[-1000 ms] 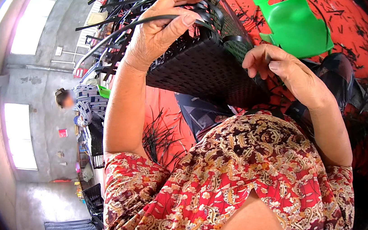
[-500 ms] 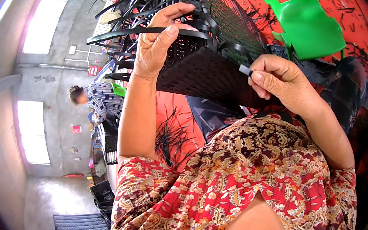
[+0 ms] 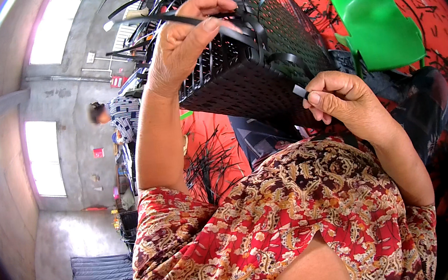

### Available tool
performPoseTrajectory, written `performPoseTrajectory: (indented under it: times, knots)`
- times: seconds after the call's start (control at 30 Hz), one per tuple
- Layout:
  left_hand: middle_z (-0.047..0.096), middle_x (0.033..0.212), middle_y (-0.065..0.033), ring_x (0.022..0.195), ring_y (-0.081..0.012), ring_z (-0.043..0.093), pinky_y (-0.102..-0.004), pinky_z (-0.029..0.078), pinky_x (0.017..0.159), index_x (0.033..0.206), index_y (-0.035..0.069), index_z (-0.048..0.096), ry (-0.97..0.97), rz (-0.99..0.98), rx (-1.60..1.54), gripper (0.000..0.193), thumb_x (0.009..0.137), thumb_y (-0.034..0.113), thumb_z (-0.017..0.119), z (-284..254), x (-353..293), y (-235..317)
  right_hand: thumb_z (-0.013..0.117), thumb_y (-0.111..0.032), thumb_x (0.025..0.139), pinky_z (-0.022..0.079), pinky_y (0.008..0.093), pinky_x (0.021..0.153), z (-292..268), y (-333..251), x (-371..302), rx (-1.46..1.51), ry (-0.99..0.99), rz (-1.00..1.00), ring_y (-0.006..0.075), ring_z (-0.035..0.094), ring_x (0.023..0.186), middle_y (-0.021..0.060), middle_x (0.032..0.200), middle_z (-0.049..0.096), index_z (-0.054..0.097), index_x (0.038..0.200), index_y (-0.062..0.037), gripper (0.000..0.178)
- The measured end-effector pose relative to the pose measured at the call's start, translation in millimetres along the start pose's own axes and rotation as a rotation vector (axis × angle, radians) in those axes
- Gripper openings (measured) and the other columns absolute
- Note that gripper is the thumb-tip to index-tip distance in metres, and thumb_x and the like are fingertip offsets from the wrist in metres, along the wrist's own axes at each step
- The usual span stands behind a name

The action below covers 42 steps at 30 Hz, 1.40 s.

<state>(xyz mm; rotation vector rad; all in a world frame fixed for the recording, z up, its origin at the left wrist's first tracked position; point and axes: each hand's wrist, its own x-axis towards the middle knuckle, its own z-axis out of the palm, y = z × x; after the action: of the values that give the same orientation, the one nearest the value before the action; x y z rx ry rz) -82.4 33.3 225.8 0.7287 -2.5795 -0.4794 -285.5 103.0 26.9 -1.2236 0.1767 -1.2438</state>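
A tall black woven plastic basket (image 3: 233, 75) lies tilted in front of me, with loose strips sticking out of its upper left end. My left hand (image 3: 183, 48) is at that end, its thumb and curled fingers around a black plastic strip (image 3: 150, 18) that bends back toward the basket's corner. Close to the basket's lower right side, my right hand (image 3: 340, 96) pinches a small flat piece with a pale, shiny tip (image 3: 300, 91). The rest of that piece is hidden in my fingers. Strip loops (image 3: 286, 58) stand out from the weave near the corner.
A green plastic chair (image 3: 374, 23) stands at the upper right on the red floor (image 3: 431, 17), which is strewn with black scraps. A heap of thin black strips (image 3: 208, 166) lies left of my lap. Another person (image 3: 124, 115) is farther off at the left.
My left hand has moved a little up and left with the strip. The basket looks slightly shifted and turned. My right hand has hardly moved and keeps its pinch.
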Motion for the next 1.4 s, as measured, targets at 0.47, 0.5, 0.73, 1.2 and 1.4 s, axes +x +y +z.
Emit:
performPoseTrajectory:
  times: [0.47,0.5,0.73,1.2,1.4]
  knots:
    - [0.058,0.084,-0.0044,0.076,-0.0127,0.056,-0.0249,0.043,0.066,0.072,-0.001,0.064,-0.152,0.015,0.237,0.022,0.082,0.017,0.071,14.3,52.6,30.3,0.059,-0.021,0.093,0.036,0.0165,0.05,1.2,-20.9,-2.6,-0.105,0.095,0.018,0.0012,0.045,0.057,-0.0045,0.067,0.053,0.061,0.088,-0.0046,0.017]
    - [0.058,0.083,-0.0042,0.075,-0.0126,0.056,-0.0248,0.043,0.066,0.071,-0.001,0.064,-0.151,0.023,0.222,0.022,0.082,0.017,0.071,13.3,51.5,29.1,0.059,-0.02,0.092,0.036,0.0165,0.049,1.6,-30.0,-1.0,-0.147,0.106,-0.003,0.0011,0.045,0.057,-0.0046,0.067,0.053,0.061,0.088,-0.0046,0.017]
    - [0.055,0.081,-0.0039,0.073,-0.0104,0.054,-0.0242,0.043,0.064,0.069,-0.003,0.063,-0.101,-0.043,-0.005,0.025,0.082,0.018,0.071,18.3,55.5,-0.9,0.059,-0.007,0.089,0.039,0.0192,0.051,15.1,-79.9,39.1,-0.515,0.157,-0.126,0.0038,0.049,0.056,-0.0023,0.064,0.052,0.058,0.089,-0.0004,0.007]
    - [0.053,0.126,-0.0111,0.113,-0.0215,0.052,-0.0325,0.039,0.098,0.099,0.006,0.07,-0.306,0.349,0.172,0.019,0.082,0.012,0.064,13.9,49.2,-26.5,0.058,-0.013,0.087,0.034,0.0196,0.046,0.9,-94.3,58.9,-0.765,0.219,0.057,0.0043,0.048,0.05,-0.0002,0.06,0.056,0.058,0.086,-0.002,0.011]
    - [0.057,0.121,-0.0093,0.1,-0.0203,0.059,-0.0303,0.047,0.086,0.095,0.008,0.07,-0.095,0.497,0.323,0.02,0.076,0.006,0.067,26.0,43.9,-30.2,0.058,-0.013,0.086,0.032,0.0195,0.044,4.2,-101.7,58.7,-0.815,0.262,0.093,0.0034,0.043,0.048,-0.0012,0.059,0.054,0.059,0.084,-0.0022,0.011]
